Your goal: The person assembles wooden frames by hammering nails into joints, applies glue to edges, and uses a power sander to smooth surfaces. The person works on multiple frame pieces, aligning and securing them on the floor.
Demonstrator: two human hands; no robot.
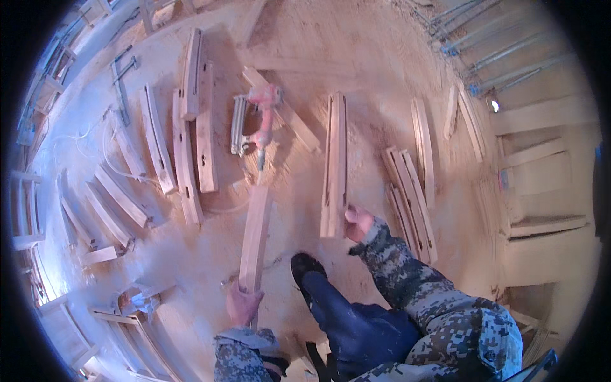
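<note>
My left hand [243,303] grips the lower end of a plain wooden bar [255,234], which points away from me. To its right, my right hand [359,222] holds the near end of a grooved wooden piece [335,162] with long slots along its length. Between and beyond the two pieces, a red pneumatic nail gun [265,114] lies across a short wooden board [298,126], with an air hose fitting at its handle end. Left of the nail gun lie slotted wooden posts [206,138] on the dusty floor.
More wooden pieces [114,196] lie at the left, beside a metal clamp [121,86]. Grooved rails [408,205] lie at the right. Wooden frames [136,334] are at the lower left, metal bar clamps [506,52] at the upper right. A pale hose [107,157] crosses the floor.
</note>
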